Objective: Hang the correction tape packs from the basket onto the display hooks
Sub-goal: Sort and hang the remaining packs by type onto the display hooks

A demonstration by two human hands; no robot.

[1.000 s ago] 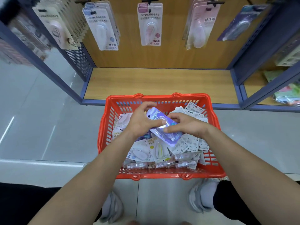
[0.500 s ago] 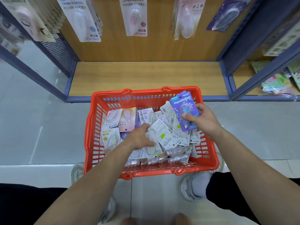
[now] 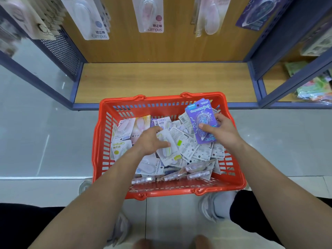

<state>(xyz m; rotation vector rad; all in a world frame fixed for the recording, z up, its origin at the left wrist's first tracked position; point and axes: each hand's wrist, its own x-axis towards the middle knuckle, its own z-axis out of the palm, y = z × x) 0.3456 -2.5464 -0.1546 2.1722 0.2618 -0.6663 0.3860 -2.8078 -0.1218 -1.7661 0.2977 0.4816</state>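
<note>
**While the right grip has its purple pack, the hole end faces the display**

Since the right hand point(image 3: 221, 130) pinches the purple pack point(image 3: 201, 119) over the far right corner of the basket point(image 3: 161, 100), thumb pressed on the clear blister and fingers behind the card, I judge the hang to be that hand's job. What the move turns on is how the pack lies in the grip. Its long axis runs away from me, leaning a little left. The hang hole point(image 3: 198, 105) sits at the far end, clear of the thumb and pointing toward the display. The grip takes the near half, so the hole end looks free to meet a hook without a regrip.

A hung purple pack point(image 3: 260, 13) of the same colour shows at the upper right of the back panel point(image 3: 179, 47), up and to the right of the grip, on the right hand's own side. Its hook is cut off by the top of the view. I would expect a lift up and slightly right, hole leading.

The left hand point(image 3: 150, 141) is lower, palm down over the middle of the basket, fingers curved across a white pack with yellow markings point(image 3: 168, 150) on the loose heap. It touches that pack, but whether it truly pinches it I cannot tell from this angle. Many packs lie in the basket, which stands on the floor point(image 3: 45, 141) just in front of the shelf point(image 3: 161, 81).
</note>
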